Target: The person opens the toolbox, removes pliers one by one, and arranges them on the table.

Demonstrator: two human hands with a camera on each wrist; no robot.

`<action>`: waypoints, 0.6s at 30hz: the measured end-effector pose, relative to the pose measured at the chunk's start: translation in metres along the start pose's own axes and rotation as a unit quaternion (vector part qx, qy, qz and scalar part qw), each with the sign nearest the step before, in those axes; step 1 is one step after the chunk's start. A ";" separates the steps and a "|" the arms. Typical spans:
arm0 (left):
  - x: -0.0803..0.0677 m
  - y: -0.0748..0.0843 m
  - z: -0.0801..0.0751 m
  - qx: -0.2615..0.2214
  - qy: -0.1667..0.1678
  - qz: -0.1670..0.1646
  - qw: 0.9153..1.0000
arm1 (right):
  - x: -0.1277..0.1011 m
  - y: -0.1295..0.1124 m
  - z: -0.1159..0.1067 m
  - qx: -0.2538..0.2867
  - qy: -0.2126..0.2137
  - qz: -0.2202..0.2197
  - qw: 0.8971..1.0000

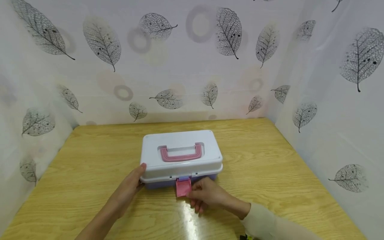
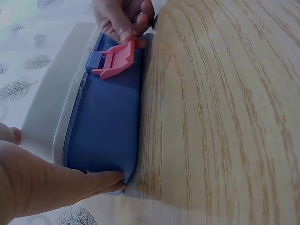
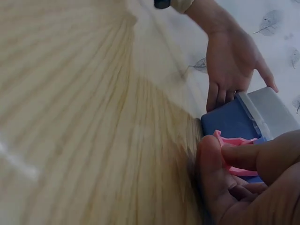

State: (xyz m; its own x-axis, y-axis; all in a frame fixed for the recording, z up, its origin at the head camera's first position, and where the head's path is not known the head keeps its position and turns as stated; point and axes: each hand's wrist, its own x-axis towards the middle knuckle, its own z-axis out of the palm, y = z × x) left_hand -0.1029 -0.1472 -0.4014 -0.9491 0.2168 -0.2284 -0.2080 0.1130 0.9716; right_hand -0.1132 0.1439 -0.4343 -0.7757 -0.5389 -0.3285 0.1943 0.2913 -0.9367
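A plastic storage box (image 1: 180, 168) with a white lid (image 1: 153, 156), blue-violet base and pink carrying handle (image 1: 181, 157) sits on the table. Its pink latch (image 1: 183, 187) is swung outward at the front, away from the base. My right hand (image 1: 207, 193) pinches the edge of this latch between thumb and fingers, as the right wrist view also shows with the latch (image 3: 236, 140) up close. At the box's left end, my left hand (image 1: 129, 188) holds the corner, thumb on the lid and fingers along the end wall of the blue base (image 2: 105, 126).
The wood-grain table (image 1: 90, 153) extends around the box on all sides. White sheeting with leaf prints (image 1: 192, 66) stands behind it and along both sides. A small dark and yellow item (image 1: 246, 237) shows at the bottom edge, beside my right sleeve (image 1: 261, 220).
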 end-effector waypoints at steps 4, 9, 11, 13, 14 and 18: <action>0.001 0.001 0.000 0.001 0.001 -0.005 1.000 | 0.004 0.000 -0.001 -0.131 0.036 -0.050 0.989; 0.001 0.000 0.000 -0.001 0.001 0.002 1.000 | 0.006 0.000 -0.001 -0.205 0.065 -0.080 0.973; 0.001 0.000 0.000 -0.001 0.000 0.005 1.000 | 0.007 0.000 -0.001 -0.204 0.069 -0.080 0.973; 0.000 0.000 0.000 -0.001 0.001 0.004 1.000 | 0.007 0.000 -0.001 -0.211 0.075 -0.082 0.971; 0.000 0.000 0.000 0.000 0.001 0.003 1.000 | 0.007 0.001 -0.001 -0.218 0.079 -0.084 0.969; 0.000 0.001 0.000 -0.001 0.002 -0.004 1.000 | 0.008 0.002 -0.002 -0.240 0.088 -0.097 0.962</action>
State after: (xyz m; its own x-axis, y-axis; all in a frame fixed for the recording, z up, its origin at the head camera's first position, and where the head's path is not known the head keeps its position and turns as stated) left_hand -0.1032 -0.1473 -0.4009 -0.9486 0.2114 -0.2354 -0.2157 0.1122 0.9700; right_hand -0.1201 0.1417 -0.4388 -0.8671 -0.4903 -0.0878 -0.2319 0.5533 -0.8001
